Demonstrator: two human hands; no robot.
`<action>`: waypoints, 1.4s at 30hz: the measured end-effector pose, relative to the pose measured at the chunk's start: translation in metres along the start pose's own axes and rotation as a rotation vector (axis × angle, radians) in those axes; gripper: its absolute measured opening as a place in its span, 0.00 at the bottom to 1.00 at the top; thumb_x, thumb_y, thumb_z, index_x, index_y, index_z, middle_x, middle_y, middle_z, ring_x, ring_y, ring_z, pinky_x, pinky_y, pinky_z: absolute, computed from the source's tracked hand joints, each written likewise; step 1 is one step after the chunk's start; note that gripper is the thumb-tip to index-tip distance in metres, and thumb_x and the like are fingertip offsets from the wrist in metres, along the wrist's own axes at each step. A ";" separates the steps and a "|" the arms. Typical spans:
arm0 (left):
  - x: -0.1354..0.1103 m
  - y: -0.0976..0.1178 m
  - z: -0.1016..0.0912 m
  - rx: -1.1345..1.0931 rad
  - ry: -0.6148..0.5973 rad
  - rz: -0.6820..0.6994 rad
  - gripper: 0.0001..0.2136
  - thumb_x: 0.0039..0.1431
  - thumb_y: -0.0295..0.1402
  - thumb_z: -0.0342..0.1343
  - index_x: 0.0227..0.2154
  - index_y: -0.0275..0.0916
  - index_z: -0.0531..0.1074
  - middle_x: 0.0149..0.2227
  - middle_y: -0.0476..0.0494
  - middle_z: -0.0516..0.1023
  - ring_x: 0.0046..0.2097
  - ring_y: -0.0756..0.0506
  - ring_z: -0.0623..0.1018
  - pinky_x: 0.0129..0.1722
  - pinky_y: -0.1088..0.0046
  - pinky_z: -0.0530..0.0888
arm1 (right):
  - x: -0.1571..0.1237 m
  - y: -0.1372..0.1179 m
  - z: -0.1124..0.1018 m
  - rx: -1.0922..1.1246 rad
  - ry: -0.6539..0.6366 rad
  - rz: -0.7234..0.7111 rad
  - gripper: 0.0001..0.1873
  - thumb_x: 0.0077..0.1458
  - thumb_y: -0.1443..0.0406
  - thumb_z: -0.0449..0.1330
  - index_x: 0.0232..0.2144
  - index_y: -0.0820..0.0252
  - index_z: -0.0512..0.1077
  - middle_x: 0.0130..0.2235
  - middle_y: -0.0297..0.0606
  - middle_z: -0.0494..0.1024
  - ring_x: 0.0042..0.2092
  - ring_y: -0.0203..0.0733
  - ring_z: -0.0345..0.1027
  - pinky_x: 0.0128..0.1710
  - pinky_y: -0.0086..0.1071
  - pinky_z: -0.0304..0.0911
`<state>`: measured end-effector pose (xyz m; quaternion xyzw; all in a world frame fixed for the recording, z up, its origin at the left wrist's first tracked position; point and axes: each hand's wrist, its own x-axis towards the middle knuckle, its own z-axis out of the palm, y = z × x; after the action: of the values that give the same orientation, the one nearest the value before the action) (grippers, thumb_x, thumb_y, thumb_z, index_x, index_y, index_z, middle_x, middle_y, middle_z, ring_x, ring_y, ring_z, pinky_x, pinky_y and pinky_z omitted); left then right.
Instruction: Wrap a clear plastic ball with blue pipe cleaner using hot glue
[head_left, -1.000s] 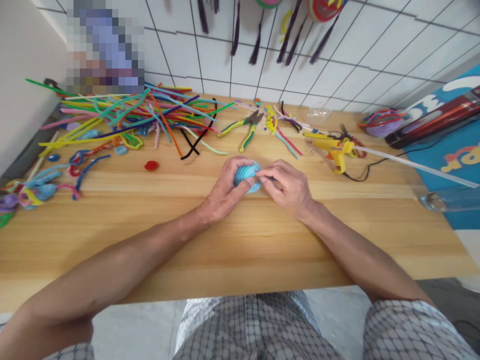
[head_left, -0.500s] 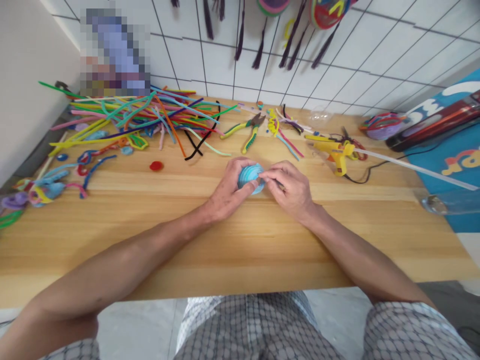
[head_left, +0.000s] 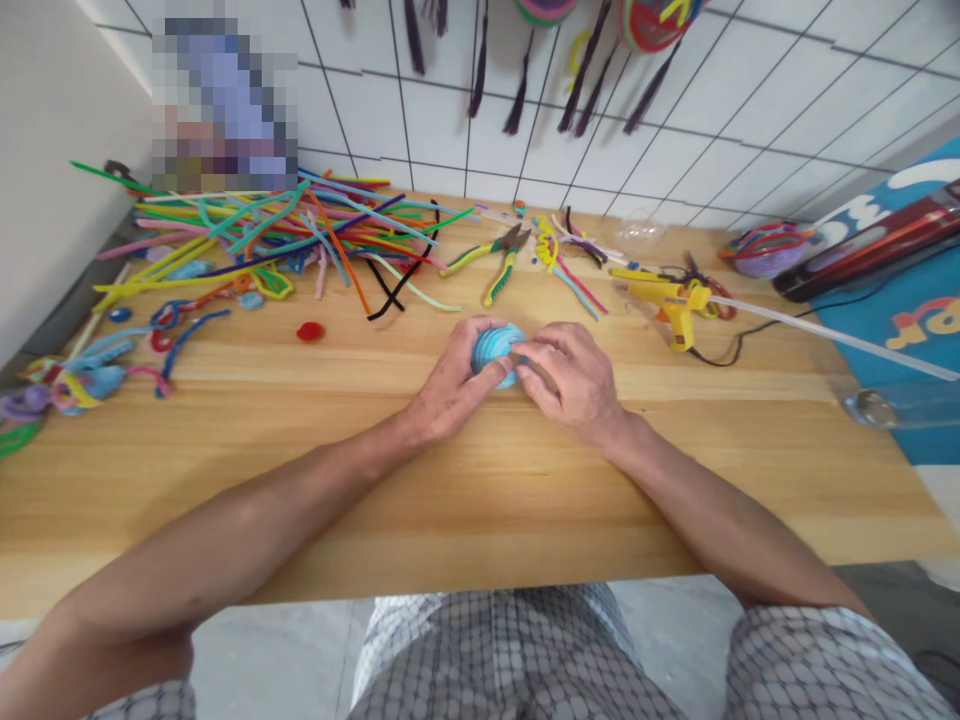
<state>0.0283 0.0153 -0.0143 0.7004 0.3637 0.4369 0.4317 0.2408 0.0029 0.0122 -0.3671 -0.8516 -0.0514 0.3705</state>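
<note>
A small ball (head_left: 490, 346), wound in rings of light and darker blue fuzzy strand like pipe cleaner, is held low over the wooden table in the middle of the head view. My left hand (head_left: 459, 375) wraps round its left side, thumb across the near face. My right hand (head_left: 568, 378) is at the ball's right edge, index fingertip touching the surface and thumb just below. Its fingers are curled, and whatever lies between them is hidden. Beyond my hands lie green-and-yellow pliers (head_left: 501, 262) with their handles spread.
Many coloured pipe cleaners (head_left: 300, 230) are heaped at the back left. A red disc (head_left: 310, 331) lies left of my hands. To the right sits a yellow glue gun (head_left: 675, 305) with a long clear stick and a cord. Tassels (head_left: 519, 105) hang over the tiled wall.
The ball and both hands have shifted slightly left. My right index fingertip has moved a little further onto the ball, and the right thumb has moved left with it.
</note>
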 end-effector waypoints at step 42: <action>-0.001 0.003 0.005 0.030 0.101 0.081 0.15 0.68 0.37 0.60 0.53 0.44 0.67 0.56 0.39 0.72 0.58 0.40 0.75 0.59 0.57 0.74 | -0.001 -0.001 0.002 0.177 0.054 0.094 0.08 0.66 0.70 0.61 0.44 0.52 0.75 0.37 0.36 0.82 0.38 0.43 0.77 0.37 0.37 0.72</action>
<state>0.0326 0.0125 -0.0131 0.6980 0.3628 0.4832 0.3844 0.2397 0.0022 0.0105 -0.3708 -0.8245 0.0317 0.4262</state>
